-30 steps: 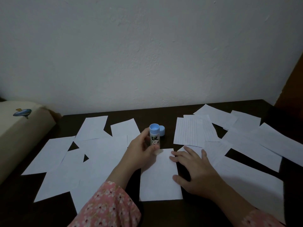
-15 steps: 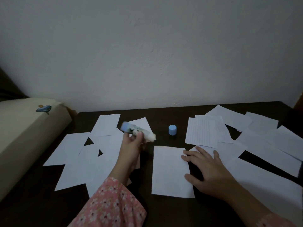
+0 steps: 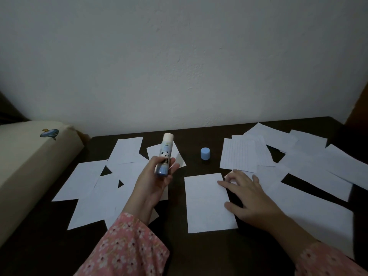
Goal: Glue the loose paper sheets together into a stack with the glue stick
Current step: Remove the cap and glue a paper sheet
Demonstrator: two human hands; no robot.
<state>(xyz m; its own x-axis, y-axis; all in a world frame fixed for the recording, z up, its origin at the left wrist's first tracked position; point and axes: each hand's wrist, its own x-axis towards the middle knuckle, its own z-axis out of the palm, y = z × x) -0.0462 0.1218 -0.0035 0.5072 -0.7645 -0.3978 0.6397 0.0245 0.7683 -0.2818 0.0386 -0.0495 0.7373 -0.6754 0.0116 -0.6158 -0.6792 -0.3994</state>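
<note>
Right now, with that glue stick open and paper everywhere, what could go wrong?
1. The left hand holds the glue stick tip up, above loose sheets; a careless sweep might smear those.
2. The right hand rests only on the edge of the center sheet, which may slide while being glued.
3. The blue cap stands apart, so the glue could dry.

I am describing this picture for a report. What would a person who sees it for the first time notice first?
First, the glue stick, uncapped and raised above the dark table in the left hand; its blue cap stands alone on the table farther back. Next, the right hand rests open on the right edge of the single white sheet in the middle, with loose sheets scattered on both sides.
</note>
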